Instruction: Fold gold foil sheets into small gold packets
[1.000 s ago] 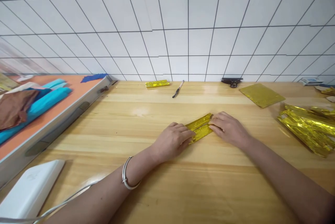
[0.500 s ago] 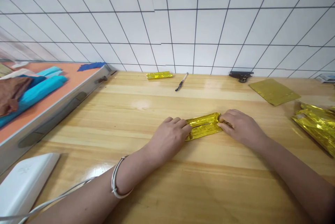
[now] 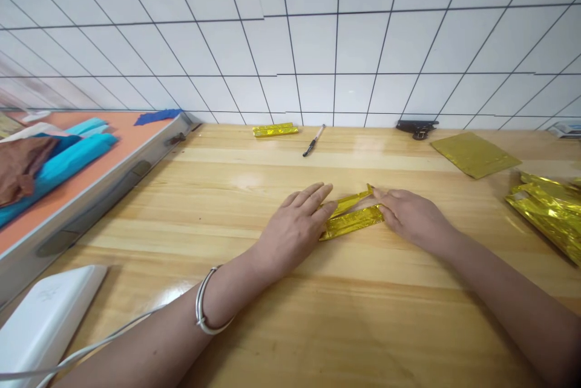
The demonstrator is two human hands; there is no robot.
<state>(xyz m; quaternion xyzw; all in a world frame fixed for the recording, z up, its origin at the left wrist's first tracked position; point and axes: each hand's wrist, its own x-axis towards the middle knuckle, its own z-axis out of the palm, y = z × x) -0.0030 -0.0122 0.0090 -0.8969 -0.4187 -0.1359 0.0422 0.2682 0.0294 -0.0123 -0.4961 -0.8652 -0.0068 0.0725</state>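
Observation:
A strip of folded gold foil paper [image 3: 354, 222] lies on the wooden table, its long flaps partly opened so that a paler inside shows between them. My left hand [image 3: 295, 224] rests over the strip's left end with its fingers stretched out, hiding that end. At the right end, my right hand [image 3: 403, 212] pinches the foil paper between thumb and fingers near a raised corner. A silver bangle [image 3: 206, 303] is round my left wrist.
Against the tiled wall lie another folded gold strip [image 3: 275, 129], a pen [image 3: 313, 141] and a black clip-like object [image 3: 417, 128]. A flat gold sheet [image 3: 474, 154] and crumpled gold foil [image 3: 547, 212] are at right. A white device [image 3: 49, 321] with a cable and a cloth-filled orange-lined tray [image 3: 131, 140] stand left.
The far flap of the foil strip has lifted and parted from the near one at the right end. My left fingers have straightened and spread.

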